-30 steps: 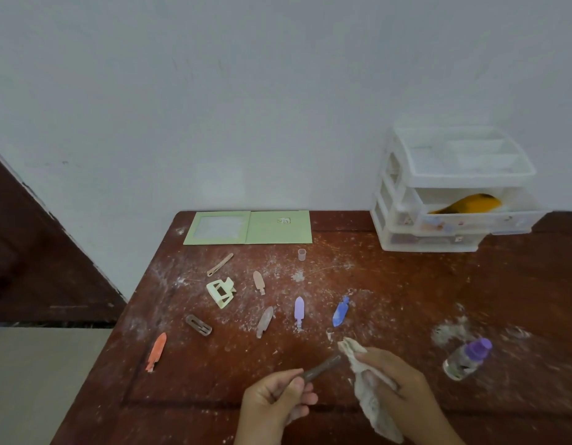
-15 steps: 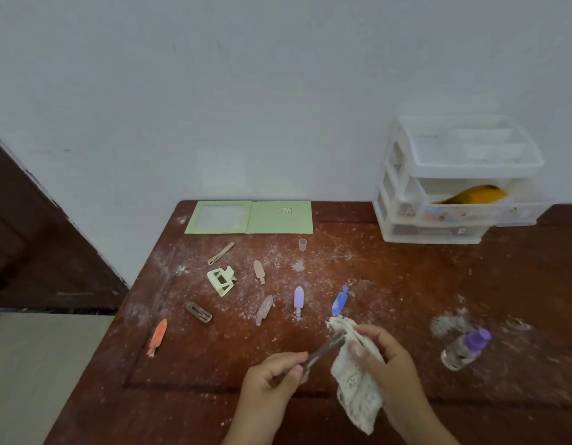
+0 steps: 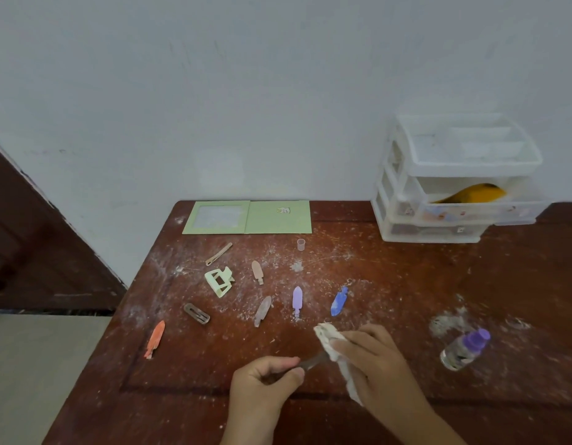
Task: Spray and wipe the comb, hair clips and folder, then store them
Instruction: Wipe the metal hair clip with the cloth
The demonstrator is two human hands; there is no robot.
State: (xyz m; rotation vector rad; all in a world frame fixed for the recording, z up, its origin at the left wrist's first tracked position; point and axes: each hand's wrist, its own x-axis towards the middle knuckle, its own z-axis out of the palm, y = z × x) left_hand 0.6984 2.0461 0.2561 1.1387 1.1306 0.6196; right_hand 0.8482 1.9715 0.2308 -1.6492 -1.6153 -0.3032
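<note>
No writing can be read anywhere. The small sticker on the green folder [image 3: 247, 217] at the bench's far edge and the label on the bottle [image 3: 463, 350] are too blurred.

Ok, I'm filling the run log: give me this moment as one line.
step: wiping clip | left hand: pinches dark clip | right hand: holds cloth around clip tip | spray bottle: lying on table
</note>
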